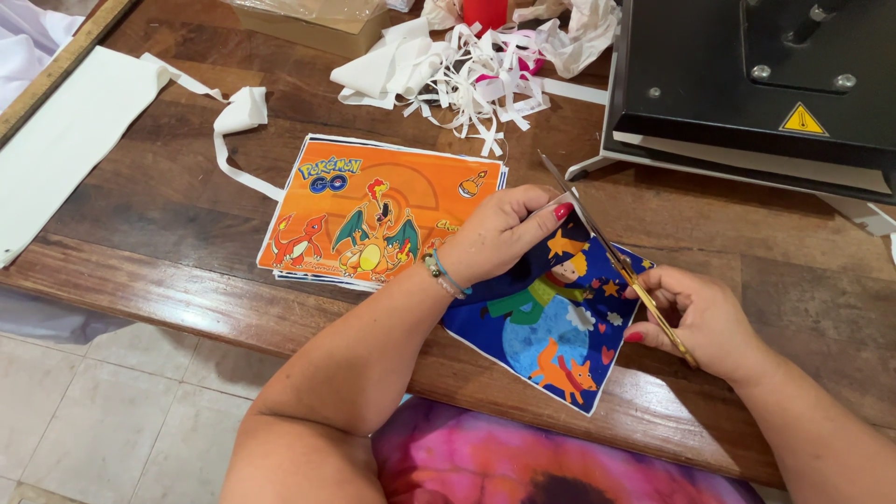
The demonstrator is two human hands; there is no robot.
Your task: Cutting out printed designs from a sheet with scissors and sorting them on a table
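**Scissors at the edge of a printed sheet on a wooden counter**

We look down on a dark brown wooden counter point(168, 271) with a worn, streaked grain and a rounded front edge. Below it on the left we see a floor of pale square tiles point(103, 411). At the bottom of the view lies a pink and purple tie-dyed cloth point(523, 462).

Our left hand point(504, 233) rests flat on a glossy dark blue printed sheet with a cartoon child, a blue globe and an orange fox point(560, 336); its grip is pressing the upper corner of the sheet down, fingers curled over the edge. The sheet lies tilted near the front edge of the counter, between both hands. Our right hand point(700, 322) has its grip closed around the handles of slim gold-coloured metal scissors point(611, 252), whose blades run along the sheet's right border and point away from us.

Just beside the blue sheet, to the left, sits a small stack of orange printed sheets with cartoon dragon creatures point(373, 210). Behind it we see a loose heap of thin white paper strips point(467, 70), curled and tangled. A long white strip of paper point(65, 140) lies at the far left. At the upper right stands a black metal heat press with a yellow warning triangle point(747, 84).
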